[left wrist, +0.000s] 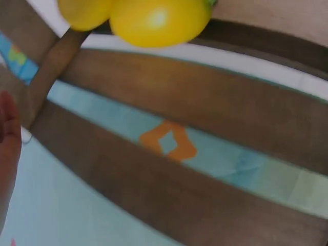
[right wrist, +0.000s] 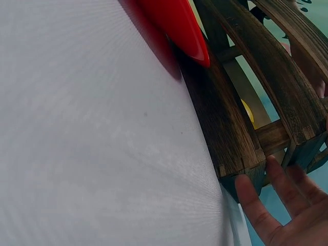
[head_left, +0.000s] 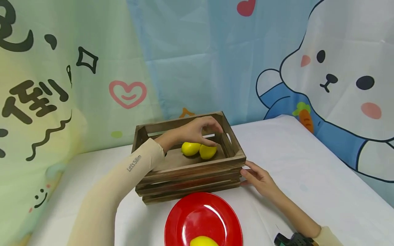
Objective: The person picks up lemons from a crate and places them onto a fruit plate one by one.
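A slatted wooden crate (head_left: 191,169) stands on the white-covered table. Two yellow lemons (head_left: 190,149) lie side by side in it, near its right end; the left wrist view shows both lemons (left wrist: 159,23) at its top. Above them hovers my left hand (head_left: 195,130), thumb and fingers apart in a loose curve, with nothing held. Only a strip of that hand (left wrist: 7,138) enters the left wrist view. At the crate's right front corner, my right hand (head_left: 261,180) touches the wood with spread fingertips, seen closer in the right wrist view on the slat ends (right wrist: 294,212).
In front of the crate lies a red plate (head_left: 176,223) bearing another yellow lemon (head_left: 203,241), cut off by the frame's bottom edge. Behind the table hangs a printed curtain (head_left: 197,61). A dark device (head_left: 293,240) sits at the right wrist.
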Action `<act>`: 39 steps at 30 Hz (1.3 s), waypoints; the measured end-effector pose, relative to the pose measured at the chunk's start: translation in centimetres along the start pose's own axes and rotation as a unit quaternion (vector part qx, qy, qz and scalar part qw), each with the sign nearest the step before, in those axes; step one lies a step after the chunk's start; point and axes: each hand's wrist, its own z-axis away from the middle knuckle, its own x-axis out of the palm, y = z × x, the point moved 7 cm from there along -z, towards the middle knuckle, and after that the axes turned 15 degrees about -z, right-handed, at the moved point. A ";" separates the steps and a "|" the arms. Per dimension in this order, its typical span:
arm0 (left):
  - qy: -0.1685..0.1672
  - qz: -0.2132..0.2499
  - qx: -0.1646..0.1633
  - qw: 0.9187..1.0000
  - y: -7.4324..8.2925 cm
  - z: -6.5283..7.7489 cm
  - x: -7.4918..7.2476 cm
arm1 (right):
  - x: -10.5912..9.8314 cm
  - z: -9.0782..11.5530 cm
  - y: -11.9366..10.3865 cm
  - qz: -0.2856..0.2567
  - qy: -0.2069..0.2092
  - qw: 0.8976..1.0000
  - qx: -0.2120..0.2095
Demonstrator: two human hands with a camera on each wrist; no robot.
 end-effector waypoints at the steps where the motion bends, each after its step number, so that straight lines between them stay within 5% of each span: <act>1: -0.015 0.003 -0.004 1.000 -0.1 0.0 0.5 | 0.0 0.0 0.0 0.001 0.000 1.000 0.001; 7: -0.094 0.016 -0.020 0.995 -1.0 0.1 2.9 | 0.2 -0.2 -0.1 0.013 0.001 1.000 0.010; 12: -0.127 0.003 -0.046 0.991 -2.4 0.1 3.8 | 0.2 -0.4 0.0 0.024 0.002 1.000 0.019; 24: -0.145 -0.047 -0.050 0.987 -4.0 0.2 5.4 | 0.1 -0.1 0.4 0.029 0.013 0.999 0.029; 33: -0.196 -0.128 -0.095 0.968 -4.3 0.5 6.1 | 0.0 0.0 0.5 0.013 0.009 1.000 0.016; 39: -0.196 -0.138 -0.086 0.967 -4.1 0.3 6.5 | -0.1 -0.2 0.7 0.030 0.008 0.999 0.021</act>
